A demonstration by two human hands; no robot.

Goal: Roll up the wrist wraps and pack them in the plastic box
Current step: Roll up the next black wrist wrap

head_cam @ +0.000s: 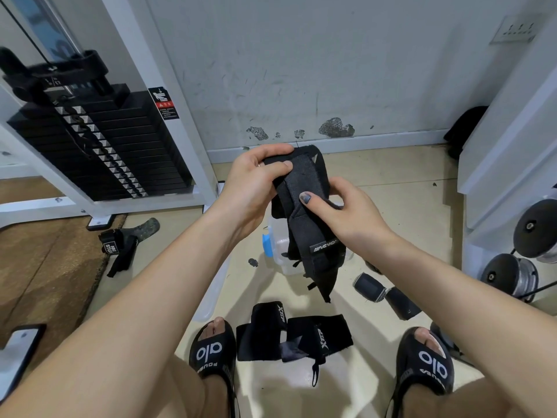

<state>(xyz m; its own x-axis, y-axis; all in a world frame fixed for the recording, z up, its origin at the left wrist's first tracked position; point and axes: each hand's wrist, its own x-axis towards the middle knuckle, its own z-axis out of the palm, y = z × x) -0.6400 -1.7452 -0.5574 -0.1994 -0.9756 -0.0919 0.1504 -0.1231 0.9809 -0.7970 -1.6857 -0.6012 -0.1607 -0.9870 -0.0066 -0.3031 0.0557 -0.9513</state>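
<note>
A scuffed pale grey wall (301,70) with chipped paint fills the upper frame above a cream tiled floor (407,176). A white-framed black weight stack (99,146) stands upper left, chrome dumbbells (512,276) at right, a brown mat (39,267) lower left.

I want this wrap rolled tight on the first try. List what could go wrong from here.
1. The black fabric wrist wrap is held only near its top by the left hand and right hand; its long tail hangs loose and may twist, so the roll could come out slack.
2. The clear plastic box with the blue latch sits largely hidden behind the hanging wrap, so a drop toward it could miss.
</note>
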